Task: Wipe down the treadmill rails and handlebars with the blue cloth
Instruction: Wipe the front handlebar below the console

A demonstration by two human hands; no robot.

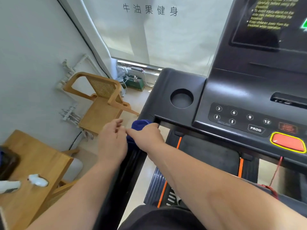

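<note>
The blue cloth [140, 124] is bunched on the black left handrail [126, 166] of the treadmill, right where the rail meets the console [167, 90]. My right hand [146, 135] lies over the cloth and presses it onto the rail, so most of the cloth is hidden under it. My left hand [112, 140] hovers just left of the rail, fingers loosely curled, touching or nearly touching the cloth's left edge; it holds nothing that I can see.
A wooden table [41, 163] with a white spray bottle [38, 180] stands at the lower left. A wooden chair [103, 103] sits by the wall. The console has a cup holder [181, 98], buttons [240, 118] and a red stop button [288, 142]. The belt [207, 155] lies below.
</note>
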